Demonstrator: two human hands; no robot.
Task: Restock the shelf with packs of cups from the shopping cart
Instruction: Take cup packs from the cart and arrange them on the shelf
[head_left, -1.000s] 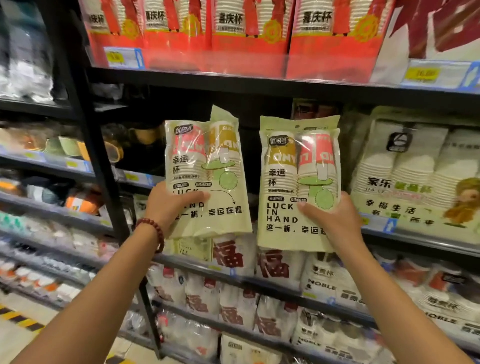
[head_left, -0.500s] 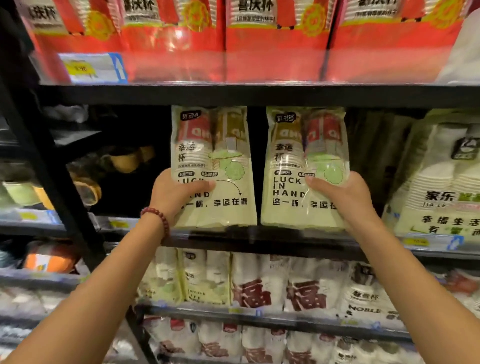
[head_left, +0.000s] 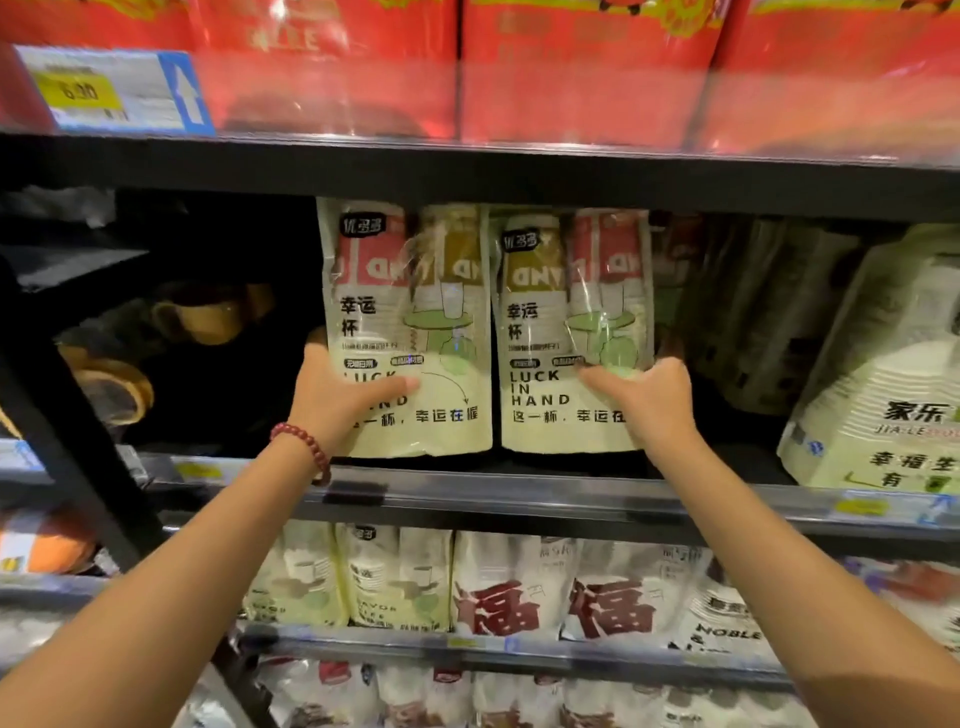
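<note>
1. Closest to the camera, two bare forearms reach up past the front rail of the middle shelf (head_left: 519, 501). There's a red bead bracelet (head_left: 306, 452) on the left wrist, right in front of that rail
2. One level under the middle shelf, behind the arms, sits a row of cup bags (head_left: 545, 597). Some are pale green, and some are white with a big red character
3. The left hand (head_left: 337, 395) is clamped on the left pack (head_left: 415, 322) just above the middle shelf. The thumb lies across the printed front, and the other fingers go behind the pack's outer edge where I can't see them
4. The right hand (head_left: 647, 402) mirrors that on the right pack (head_left: 561, 322) – thumb over the front, the rest round its right edge. The hands are apart, one per pack
5. Both packs of cups stand upright on the middle shelf just behind its rail, side by side with their edges about touching. They're pale green bags printed "LUCK IN HAND", and red and brown cup stacks show through near the top
6. Toward the right end of the middle shelf there's a big white pack (head_left: 883, 395) up front. Between it and the right pack are dark packs (head_left: 753, 312) set further back – too dim to read
7. Deep in the shadow at the left end of the middle shelf are some brownish cups (head_left: 208, 317), pretty blurry
8. Directly above the middle shelf, the next board carries red packs (head_left: 571, 78), with a yellow price tag (head_left: 83, 91) at its left
</note>
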